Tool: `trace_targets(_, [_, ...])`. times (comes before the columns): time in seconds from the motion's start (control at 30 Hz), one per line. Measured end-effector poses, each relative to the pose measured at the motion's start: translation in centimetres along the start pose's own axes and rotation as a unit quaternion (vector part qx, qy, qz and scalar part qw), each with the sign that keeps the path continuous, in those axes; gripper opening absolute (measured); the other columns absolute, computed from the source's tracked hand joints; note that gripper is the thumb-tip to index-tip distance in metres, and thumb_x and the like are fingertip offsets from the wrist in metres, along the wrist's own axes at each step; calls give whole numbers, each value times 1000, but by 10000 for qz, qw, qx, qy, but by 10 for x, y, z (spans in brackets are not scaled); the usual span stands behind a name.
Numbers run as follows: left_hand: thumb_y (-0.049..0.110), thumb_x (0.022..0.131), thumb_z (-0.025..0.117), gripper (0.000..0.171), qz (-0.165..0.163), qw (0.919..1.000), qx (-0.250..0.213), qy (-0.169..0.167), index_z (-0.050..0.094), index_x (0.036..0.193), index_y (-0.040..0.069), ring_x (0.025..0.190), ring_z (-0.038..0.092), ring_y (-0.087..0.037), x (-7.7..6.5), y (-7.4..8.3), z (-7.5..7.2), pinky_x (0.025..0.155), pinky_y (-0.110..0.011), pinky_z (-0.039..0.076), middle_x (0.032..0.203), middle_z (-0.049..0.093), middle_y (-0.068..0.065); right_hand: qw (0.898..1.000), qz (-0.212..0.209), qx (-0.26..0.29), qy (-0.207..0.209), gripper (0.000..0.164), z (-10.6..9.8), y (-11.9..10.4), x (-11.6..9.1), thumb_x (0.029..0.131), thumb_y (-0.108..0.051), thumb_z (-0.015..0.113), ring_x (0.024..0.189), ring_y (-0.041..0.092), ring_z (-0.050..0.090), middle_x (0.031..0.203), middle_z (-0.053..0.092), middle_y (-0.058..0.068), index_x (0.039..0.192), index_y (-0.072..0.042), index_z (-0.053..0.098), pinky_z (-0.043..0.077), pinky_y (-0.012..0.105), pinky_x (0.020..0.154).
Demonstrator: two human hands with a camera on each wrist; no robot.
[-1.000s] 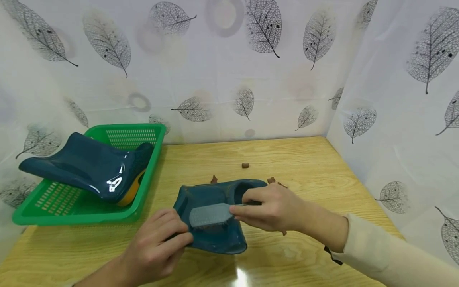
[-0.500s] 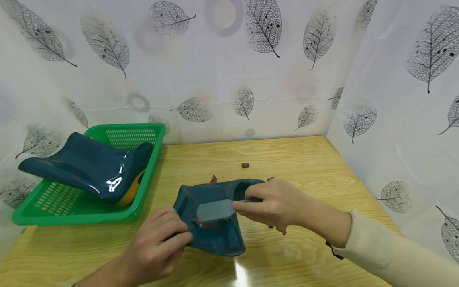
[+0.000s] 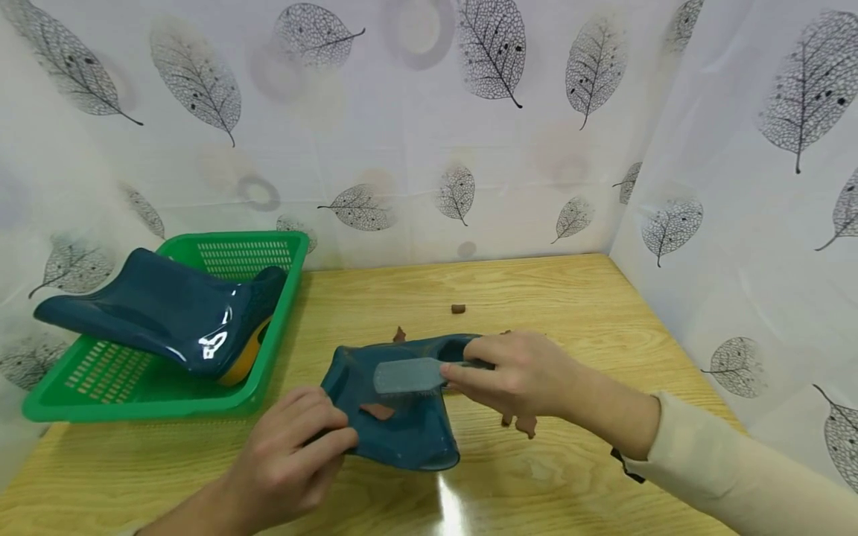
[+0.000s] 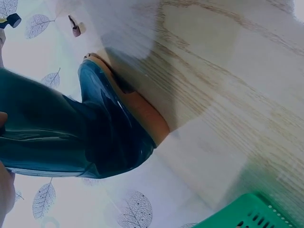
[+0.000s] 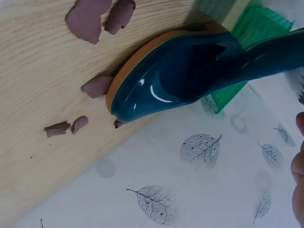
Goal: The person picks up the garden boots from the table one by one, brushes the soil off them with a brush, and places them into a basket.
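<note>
A dark blue rubber boot (image 3: 415, 439) with an orange sole stands out over the wooden table, its shaft pointing toward the person. My left hand (image 3: 288, 454) grips the shaft at its open top. In my right hand (image 3: 519, 376) is a grey brush (image 3: 405, 377), held by the handle just above the shaft, bristles facing down. A flat reddish-brown flake (image 3: 377, 411) lies on the shaft below the brush. The left wrist view shows the boot's sole (image 4: 142, 111) turned to the tabletop. Grey bristles (image 5: 297, 83) show at the edge of the right wrist view.
A second blue boot (image 3: 161, 305) lies in a green plastic basket (image 3: 134, 411) on the left. Brown flakes (image 5: 88, 19) are scattered on the table (image 3: 556, 298) around the held boot, and a small brown lump (image 3: 459, 308) sits farther back. Leaf-patterned sheeting (image 3: 402, 134) encloses the table.
The brush has moved away from the person and slightly right, up off the lower shaft, uncovering the brown flake. The left hand has stayed on the boot top.
</note>
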State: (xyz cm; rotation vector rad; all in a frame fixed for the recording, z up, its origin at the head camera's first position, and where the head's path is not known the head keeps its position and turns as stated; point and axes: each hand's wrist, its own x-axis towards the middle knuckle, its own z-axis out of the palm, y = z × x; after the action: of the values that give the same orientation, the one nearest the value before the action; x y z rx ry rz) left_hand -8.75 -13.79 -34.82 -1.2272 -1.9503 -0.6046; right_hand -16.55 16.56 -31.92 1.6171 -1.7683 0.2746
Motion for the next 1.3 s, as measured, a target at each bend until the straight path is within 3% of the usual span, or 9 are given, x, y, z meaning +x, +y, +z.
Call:
trace_targets(0.1, [10, 99, 43, 38, 148, 9998, -77, 77, 73, 77, 13, 68, 50, -14, 1, 0, 1, 67, -27, 43, 76, 61, 2, 9996, -27, 175, 234, 22, 0, -1, 2, 100, -23, 59, 52, 5, 50, 77, 62, 1, 110, -13, 76, 41, 14, 44])
trace_targets(0.2, [11, 100, 43, 38, 99, 9999, -71, 55, 73, 77, 13, 68, 51, -13, 1, 0, 1, 68, -26, 43, 76, 61, 3, 9989, -226, 298, 283, 21, 1, -2, 3, 97, -21, 64, 55, 5, 51, 78, 62, 0, 113, -13, 75, 39, 13, 46])
trace_targets(0.4, [12, 99, 43, 38, 14, 10000, -36, 51, 73, 76, 14, 68, 51, -14, 0, 0, 0, 68, -26, 44, 76, 61, 3, 10000, 95, -5, 15, 28, 3, -2, -2, 105, -26, 51, 53, 5, 48, 76, 61, 0, 107, -15, 77, 38, 13, 44])
trace_targets(0.53, [12, 100, 43, 38, 28, 10000, -50, 57, 73, 76, 14, 68, 51, -13, 0, 0, 0, 68, -26, 44, 76, 61, 3, 9996, 6, 181, 229, 22, 4, -4, 1, 101, -24, 58, 56, 5, 51, 78, 62, 0, 111, -14, 76, 40, 12, 46])
trace_targets(0.67, [12, 100, 43, 38, -22, 9999, -95, 94, 73, 76, 14, 68, 51, -13, 1, 0, 0, 68, -26, 44, 76, 61, 3, 9994, -139, 268, 141, 21, 4, -5, 3, 101, -21, 59, 56, 5, 49, 77, 62, 0, 114, -14, 74, 37, 12, 46])
trace_targets(0.83, [12, 100, 43, 38, -27, 9999, -61, 118, 73, 76, 13, 67, 50, -13, 3, 2, -1, 67, -27, 43, 76, 60, 3, 9998, 159, 13, 142, 25, 3, -5, 2, 103, -26, 54, 55, 5, 50, 75, 62, 0, 106, -13, 77, 40, 13, 44])
trace_targets(1.0, [12, 99, 43, 38, -4, 9999, -34, 98, 73, 76, 14, 68, 50, -13, 4, 2, -2, 67, -27, 44, 76, 61, 3, 9986, 125, 446, 270, 22, 2, -8, 6, 101, -23, 59, 57, 4, 52, 77, 63, -1, 110, -13, 77, 40, 11, 48])
trace_targets(1.2, [12, 99, 42, 39, -67, 9999, 14, 109, 73, 75, 14, 68, 51, -13, 2, 2, -1, 68, -28, 44, 76, 60, 3, 9993, 335, -128, 58, 31, 2, -6, 4, 105, -27, 49, 53, 5, 49, 76, 61, 0, 104, -15, 78, 38, 14, 42])
trace_targets(1.3, [13, 99, 42, 40, -101, 9999, 43, 88, 73, 75, 14, 68, 51, -13, 2, 2, -1, 68, -28, 45, 76, 60, 3, 9996, 214, 70, 153, 24, 1, -5, 4, 103, -25, 55, 54, 4, 52, 77, 63, 0, 108, -15, 77, 39, 13, 44])
